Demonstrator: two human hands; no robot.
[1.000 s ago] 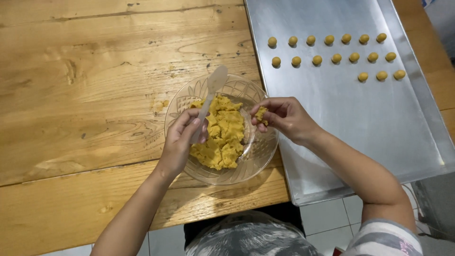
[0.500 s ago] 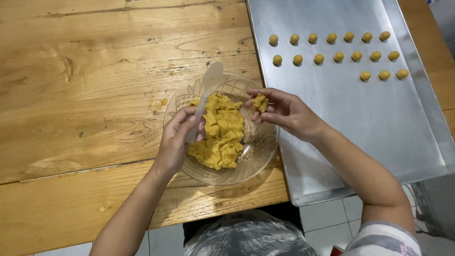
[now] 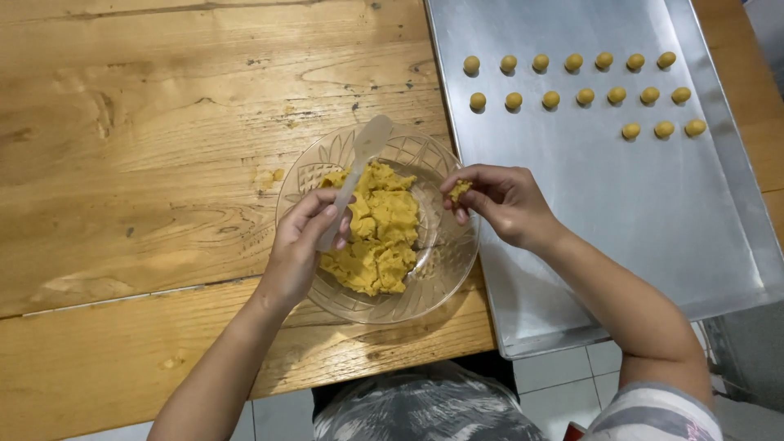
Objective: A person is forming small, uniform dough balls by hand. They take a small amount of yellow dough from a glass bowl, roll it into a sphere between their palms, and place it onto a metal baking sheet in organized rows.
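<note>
A clear glass bowl holds a mass of yellow dough on the wooden table. My left hand grips a translucent plastic spoon whose handle sticks up past the bowl's far rim. Over the right side of the bowl, my right hand pinches a small piece of dough in its fingertips. On the metal baking tray to the right lie several small dough balls in rows near its far edge.
The wooden table has a few dough crumbs left of the bowl. The tray overhangs the table's near edge, with tiled floor below. Patterned clothing shows at the bottom.
My right hand has lifted out of the bowl with a pinch of dough and shifted slightly right. The left hand stays on the spoon.
</note>
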